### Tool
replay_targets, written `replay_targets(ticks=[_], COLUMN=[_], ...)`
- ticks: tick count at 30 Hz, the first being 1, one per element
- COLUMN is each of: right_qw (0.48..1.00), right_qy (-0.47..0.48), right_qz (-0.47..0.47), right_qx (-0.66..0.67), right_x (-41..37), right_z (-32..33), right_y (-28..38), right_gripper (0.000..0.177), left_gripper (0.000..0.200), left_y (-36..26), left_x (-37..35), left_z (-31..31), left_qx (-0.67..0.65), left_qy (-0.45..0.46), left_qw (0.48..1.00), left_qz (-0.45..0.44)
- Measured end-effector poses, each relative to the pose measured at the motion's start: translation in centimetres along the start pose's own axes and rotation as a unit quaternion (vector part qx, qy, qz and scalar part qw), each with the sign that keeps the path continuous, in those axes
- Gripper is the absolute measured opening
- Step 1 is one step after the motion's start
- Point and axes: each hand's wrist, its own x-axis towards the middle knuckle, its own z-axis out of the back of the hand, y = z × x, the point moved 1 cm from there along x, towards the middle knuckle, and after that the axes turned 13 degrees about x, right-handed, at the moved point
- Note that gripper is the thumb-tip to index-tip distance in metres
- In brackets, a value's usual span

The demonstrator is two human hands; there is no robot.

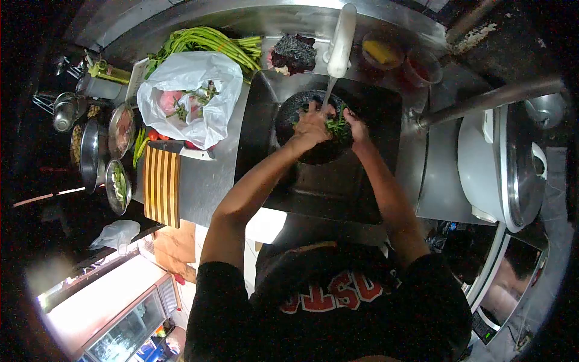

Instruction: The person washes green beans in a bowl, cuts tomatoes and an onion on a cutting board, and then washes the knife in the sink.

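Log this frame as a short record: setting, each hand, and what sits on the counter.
setting: kitchen sink, water running from the faucet
left hand: in the dark bowl, at the greens
right hand: at the greens, on the bowl's other side
grip: unclear for both hands
counter, left: plastic bag, green stalks, striped cutting board, knife, metal bowls
counter, right: rice cooker
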Motion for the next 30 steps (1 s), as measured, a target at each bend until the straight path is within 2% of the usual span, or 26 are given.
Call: replay_targets(ticks=[2,3,4,5,7,8,9,13,14,15,16,18,19,20,22,23,24,25,26,27,28,30], right_qw=[0.999,0.999,0.988,0.988,0.988,0.988,0.992,0.999,0.999,0.998,0.997,0.995,0.994,0.994,0.997,0.996,0.99,0.978,0.979,0.99,0.995,0.997], right_qy=[0.006,0.002,-0.003,-0.003,-0.021,-0.021,-0.011,0.035,0.035,0.029,0.024,0.036,0.049,0.05,0.034,0.036,0.022,0.007,0.007,0.022,0.038,0.034], right_qz=[-0.027,0.029,0.084,0.084,0.014,0.014,0.016,0.008,0.008,0.028,0.049,0.065,0.081,0.08,0.045,0.046,0.073,0.098,0.098,0.043,-0.013,-0.022], right_qx=[0.041,-0.044,-0.13,-0.13,-0.151,-0.151,-0.121,-0.035,-0.035,-0.049,-0.063,-0.059,-0.054,-0.055,-0.06,-0.06,-0.121,-0.181,-0.181,-0.135,-0.089,-0.058], right_x=[-0.3,-0.6,-0.9,-1.0,-1.2,-1.5,-1.6,-1.6,-1.5,-1.0,-0.6,0.3,0.2,0.1,-1.0,-0.9,-0.3,0.4,1.1,2.2,2.3,1.7], right_z=[-0.3,-0.7,-1.0,-1.3,-1.7,-2.0,-2.0,-1.9,-2.0,-1.9,-1.6,-1.0,-1.3,-1.3,-2.0,-2.3,-1.9,-1.2,-0.5,0.6,0.7,0.6], right_y=[0.5,1.0,1.6,2.3,3.1,3.3,3.3,3.3,3.3,3.1,2.8,1.6,1.5,1.4,1.9,2.0,1.7,1.2,0.8,0.2,0.1,0.1], right_gripper=[0.05,0.05,0.05,0.05,0.05,0.05,0.051,0.05,0.05,0.042,0.035,0.034,0.033,0.033,0.031,0.031,0.031,0.031,0.031,0.036,0.042,0.042], left_gripper=[0.057,0.057,0.057,0.056,0.056,0.057,0.063,0.061,0.069,0.077,0.077,0.079,0.073,0.073,0.066,0.054,0.054,0.045,0.038,0.027,0.027,0.027], left_y=[0.1,0.4,0.7,1.0,1.1,1.2,1.8,2.3,2.1,1.9,1.4,-0.6,-2.3,-2.1,-1.0,-0.1,0.6,1.1,1.5,1.2,1.3,1.4], left_x=[0.2,0.4,0.7,0.8,0.8,0.8,1.3,1.9,1.9,1.7,1.5,0.3,-0.7,-0.4,0.7,1.0,1.3,1.5,1.7,0.9,0.8,0.8], left_z=[0.9,1.4,2.1,2.8,4.2,5.0,5.4,5.6,5.4,5.2,4.2,1.6,1.8,1.3,-0.9,-1.5,-1.1,-0.4,0.1,1.6,2.4,3.6], left_qx=[0.009,0.009,-0.024,-0.057,-0.088,-0.118,-0.131,-0.185,-0.183,-0.181,-0.181,0.078,0.048,0.048,0.04,0.033,0.032,-0.025,-0.081,-0.084,-0.084,-0.086], left_qy=[-0.006,-0.005,-0.016,-0.027,-0.041,-0.056,-0.037,-0.032,-0.019,-0.007,-0.007,-0.122,-0.023,-0.022,-0.084,-0.11,-0.111,-0.08,-0.05,-0.132,-0.131,-0.047], left_qw=[0.999,0.999,0.997,0.992,0.992,0.99,0.987,0.979,0.98,0.982,0.982,0.987,0.998,0.998,0.995,0.993,0.993,0.996,0.993,0.982,0.982,0.986], left_qz=[-0.032,-0.032,-0.072,-0.112,-0.083,-0.055,-0.089,-0.086,-0.072,-0.058,-0.058,-0.074,0.026,0.027,0.025,-0.017,-0.018,-0.043,-0.068,-0.109,-0.109,-0.134])
